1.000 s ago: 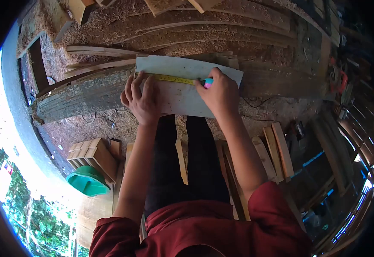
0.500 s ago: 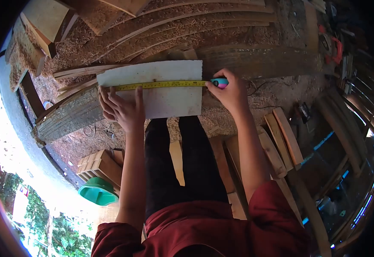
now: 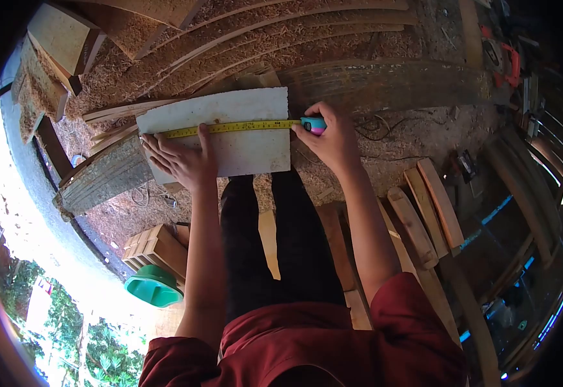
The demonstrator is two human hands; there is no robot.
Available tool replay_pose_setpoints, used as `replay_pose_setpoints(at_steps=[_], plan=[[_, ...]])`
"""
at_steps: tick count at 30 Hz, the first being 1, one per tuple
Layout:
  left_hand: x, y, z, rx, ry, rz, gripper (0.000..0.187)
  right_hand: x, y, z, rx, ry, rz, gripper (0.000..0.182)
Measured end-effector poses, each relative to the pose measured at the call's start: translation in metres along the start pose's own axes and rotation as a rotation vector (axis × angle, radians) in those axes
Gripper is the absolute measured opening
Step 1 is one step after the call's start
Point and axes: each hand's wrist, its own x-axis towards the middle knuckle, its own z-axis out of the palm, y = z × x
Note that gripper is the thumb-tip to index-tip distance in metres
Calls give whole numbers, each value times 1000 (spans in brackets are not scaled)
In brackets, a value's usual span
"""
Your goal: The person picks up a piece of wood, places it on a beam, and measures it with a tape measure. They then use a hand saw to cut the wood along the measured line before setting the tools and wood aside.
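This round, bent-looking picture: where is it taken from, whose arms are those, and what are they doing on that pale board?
The camera sits on a person's head and looks down, so you see their own arms, red sleeves and dark trousers. Its wide lens bends the edges. There is no machine here, only two bare hands. The left hand lies flat on a pale board, pressing down a yellow tape measure stretched across it. The right hand grips the tape's blue and pink case at the board's other edge. Around lie sawdust, curved wooden slats and a green tub.
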Motion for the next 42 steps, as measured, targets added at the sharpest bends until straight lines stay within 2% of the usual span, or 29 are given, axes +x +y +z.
replay_pose_setpoints(at_steps=[2,5,8,17,24,27,29,31,38,42], plan=[[0,0,2,5,-2,0,114,-1,-2,-9,53,-110,-90,40],[2,0,2,1,13,3,112,-4,6,-7,213,-125,-117,43],[2,2,1,-8,27,13,111,-1,13,-8,182,-173,-163,43],[1,-2,6,8,42,17,104,-13,5,-14,103,-198,-145,40],[3,-4,3,-48,57,4,90,-31,8,1,163,-177,-70,39],[4,-9,-5,-132,69,20,80,-30,2,2,137,-133,-126,38],[5,-13,-9,-175,95,34,74,-26,-4,4,88,-76,-283,37],[5,-20,-13,-208,128,78,64,-23,-14,6,76,-82,-308,37],[-11,-48,-31,-212,33,-94,56,-8,-60,32,79,-169,-431,35],[-22,-70,-40,-271,84,-163,58,1,-90,60,110,-228,-498,35]])
